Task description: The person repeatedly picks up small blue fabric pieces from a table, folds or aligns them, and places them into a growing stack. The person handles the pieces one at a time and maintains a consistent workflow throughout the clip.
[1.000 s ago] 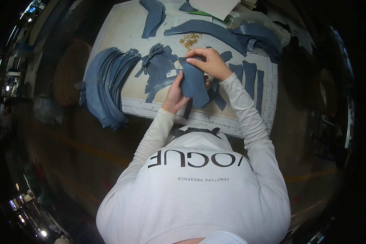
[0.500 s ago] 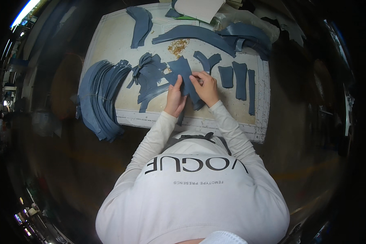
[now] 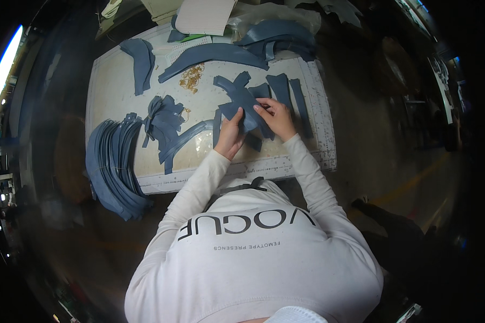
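Observation:
Both my hands are over the table, closed on flat dark-blue cut pieces of leather-like sheet (image 3: 246, 100). My left hand (image 3: 229, 138) pinches the near left edge, thumb on top. The fingers of my right hand (image 3: 277, 119) are bent around the right edge, thumb pressing down on it. The fingers beneath the pieces are hidden. Just beyond them lies a forked blue piece (image 3: 239, 81), partly overlapped. Straight blue strips (image 3: 300, 107) lie beside my right hand. Left of my left hand are a curved blue strip (image 3: 184, 141) and a bunch of blue pieces (image 3: 164, 116).
A thick tied stack of curved blue pieces (image 3: 110, 167) overhangs the left table edge. Long curved pieces (image 3: 213, 56) lie toward the back, near a heap of yellowish rubber bands (image 3: 191, 79). White sheets (image 3: 206, 16) and clear plastic (image 3: 285, 19) are at the far edge.
The view has shifted, so the table appears further left. Against the table, my hands and the held pieces have moved right, toward the straight strips, and now partly cover the nearest one.

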